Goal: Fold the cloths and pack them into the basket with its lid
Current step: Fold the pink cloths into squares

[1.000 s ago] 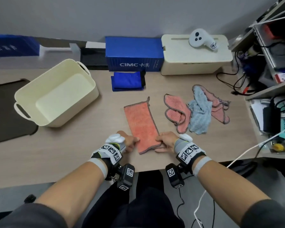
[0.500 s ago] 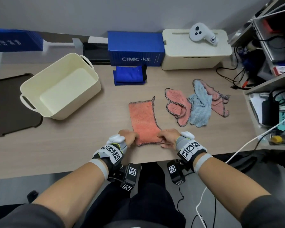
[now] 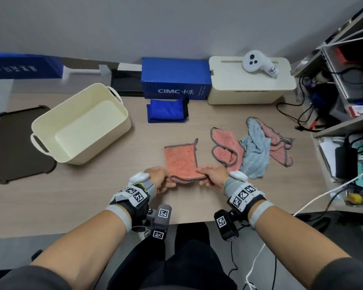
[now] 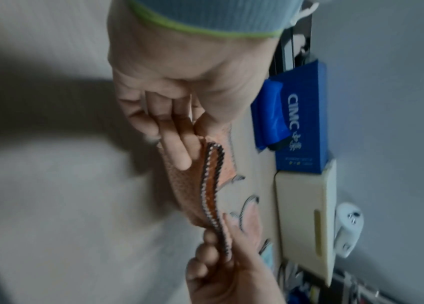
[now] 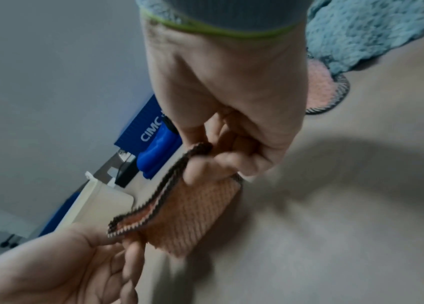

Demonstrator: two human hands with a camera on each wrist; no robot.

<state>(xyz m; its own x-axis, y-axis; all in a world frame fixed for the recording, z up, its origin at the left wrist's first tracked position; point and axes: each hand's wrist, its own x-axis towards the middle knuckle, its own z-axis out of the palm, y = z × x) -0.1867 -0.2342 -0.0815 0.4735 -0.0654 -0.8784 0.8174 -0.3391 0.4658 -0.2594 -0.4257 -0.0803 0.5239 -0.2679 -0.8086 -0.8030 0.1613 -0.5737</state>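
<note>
An orange cloth [image 3: 181, 160] with a dark stitched hem lies folded in a strip at the table's middle. My left hand [image 3: 158, 178] pinches its near left corner [image 4: 200, 148], and my right hand [image 3: 211, 174] pinches its near right corner [image 5: 200, 150]. The near edge is lifted off the table between them; the far end still rests on it. Further right lies a loose pile: a second orange cloth [image 3: 224, 145], a light blue cloth [image 3: 255, 153] and a pink cloth [image 3: 279, 149]. The cream basket [image 3: 50, 124] stands empty at the left, with its dark lid [image 3: 13, 147] flat beside it.
A folded blue cloth [image 3: 167, 110] lies in front of a blue CIMC box [image 3: 174, 84] at the back. Beside that is a cream box [image 3: 249, 86] with a white controller [image 3: 258, 63] on top. Shelves with cables [image 3: 348, 101] line the right side.
Both hands have raised the cloth's near edge off the table and carried it a little forward; the visible strip of cloth looks shorter. The basket and the pile have not moved.
</note>
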